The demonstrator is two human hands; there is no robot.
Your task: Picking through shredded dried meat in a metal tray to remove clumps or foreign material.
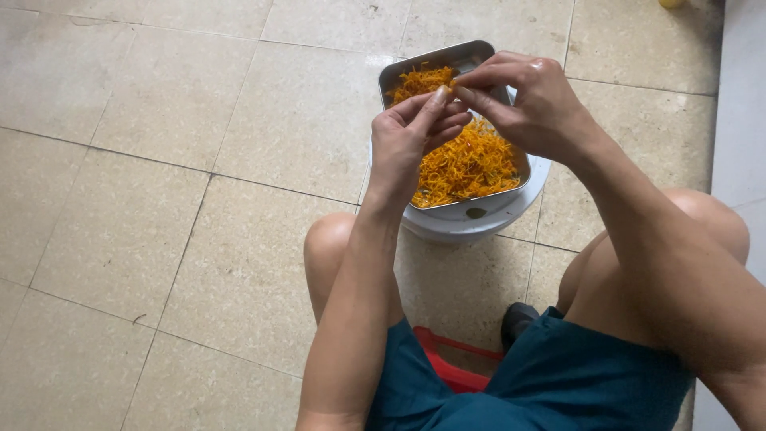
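A: What is nearest to us?

B: Our own lap in teal shorts (558, 375), with a red stool (447, 363) showing between our bare knees. The floor (159, 239) is pale tile.

A: And our hands?

B: Both are raised in front of us, over a metal tray (471, 54). Our left hand (411, 140) has its fingers curled inward, fingertips meeting those of our right hand (531, 100). The right pinches thumb and forefinger together where the two hands touch. Whatever small piece sits between the fingertips is too tiny for us to make out.

A: What is in the tray?

B: A heap of fine orange shreds (471, 164), like petals, just below our hands. The tray rests on a white round basin (479, 219) standing on the floor beyond our knees.

A: Anything further off?

B: A small yellow object (670, 3) at the top edge.
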